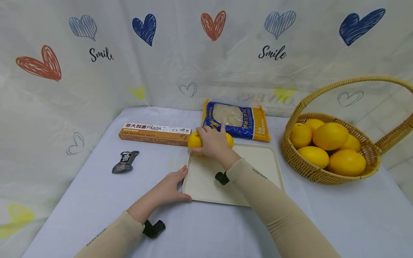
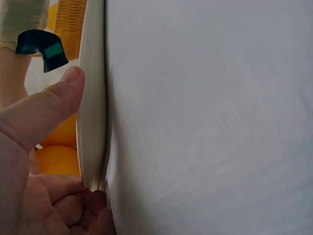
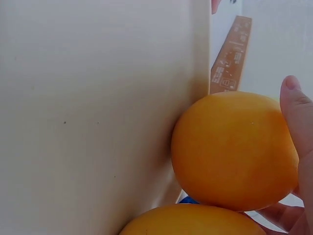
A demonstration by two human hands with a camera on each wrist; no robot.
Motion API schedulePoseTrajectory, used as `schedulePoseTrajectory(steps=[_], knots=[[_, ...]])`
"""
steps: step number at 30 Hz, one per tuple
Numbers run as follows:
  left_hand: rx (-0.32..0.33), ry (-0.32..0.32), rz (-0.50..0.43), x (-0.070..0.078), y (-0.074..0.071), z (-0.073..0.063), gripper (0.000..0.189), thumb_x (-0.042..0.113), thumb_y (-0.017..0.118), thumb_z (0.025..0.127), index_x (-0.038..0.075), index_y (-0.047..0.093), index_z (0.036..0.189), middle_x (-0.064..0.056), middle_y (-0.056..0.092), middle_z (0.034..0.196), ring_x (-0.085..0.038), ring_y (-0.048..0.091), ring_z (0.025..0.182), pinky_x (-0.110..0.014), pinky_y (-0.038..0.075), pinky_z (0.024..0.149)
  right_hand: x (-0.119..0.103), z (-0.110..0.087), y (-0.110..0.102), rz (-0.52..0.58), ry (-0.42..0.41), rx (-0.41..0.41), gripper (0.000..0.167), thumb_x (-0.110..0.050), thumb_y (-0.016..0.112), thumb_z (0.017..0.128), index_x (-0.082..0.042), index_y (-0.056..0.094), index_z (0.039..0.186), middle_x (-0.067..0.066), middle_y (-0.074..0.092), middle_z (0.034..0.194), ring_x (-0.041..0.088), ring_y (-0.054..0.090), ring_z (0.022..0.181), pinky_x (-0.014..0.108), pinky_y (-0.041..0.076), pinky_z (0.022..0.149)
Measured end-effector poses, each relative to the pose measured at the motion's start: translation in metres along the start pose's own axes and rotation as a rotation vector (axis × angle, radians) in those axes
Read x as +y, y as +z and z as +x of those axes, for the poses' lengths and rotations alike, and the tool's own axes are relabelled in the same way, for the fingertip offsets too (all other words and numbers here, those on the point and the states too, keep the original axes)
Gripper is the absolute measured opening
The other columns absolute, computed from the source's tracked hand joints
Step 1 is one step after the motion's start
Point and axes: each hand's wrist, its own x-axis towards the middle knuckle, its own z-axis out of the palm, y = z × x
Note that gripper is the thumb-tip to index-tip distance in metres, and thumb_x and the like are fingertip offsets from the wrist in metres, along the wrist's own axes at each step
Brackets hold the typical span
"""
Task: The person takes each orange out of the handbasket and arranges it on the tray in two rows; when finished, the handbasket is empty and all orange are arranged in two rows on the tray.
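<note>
My right hand (image 1: 214,141) grips an orange (image 3: 234,152) at the back left corner of a cream rectangular tray (image 1: 206,181). Its thumb lies along the fruit's side in the right wrist view, with fingers showing behind. Against this orange sits a second orange (image 1: 230,140), partly hidden by the hand. At the tray's front left corner, my left hand (image 1: 169,188) holds the edge. The left wrist view shows the thumb (image 2: 63,95) at the rim and the other fingers curled by the corner.
Behind the tray lies a blue and yellow pasta bag (image 1: 232,120). To its left are a long pasta box (image 1: 155,134) and a small black wrapped packet (image 1: 125,162). A wicker basket (image 1: 309,175) with several oranges stands on the right, its tall handle arching up.
</note>
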Motion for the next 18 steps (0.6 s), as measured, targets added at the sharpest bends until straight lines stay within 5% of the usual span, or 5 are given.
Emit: schedulePoseTrajectory(steps=[18], knots=[[-0.009, -0.026, -0.006, 0.003, -0.001, 0.0, 0.103, 0.046, 0.079, 0.062, 0.007, 0.027, 0.142, -0.002, 0.021, 0.151, -0.028, 0.025, 0.137, -0.044, 0.024, 0.111, 0.039, -0.032, -0.028, 0.114, 0.07, 0.069, 0.087, -0.071, 0.057, 0.069, -0.023, 0.036, 0.139, 0.002, 0.041, 0.142, 0.025, 0.036, 0.131, 0.062, 0.013, 0.107]])
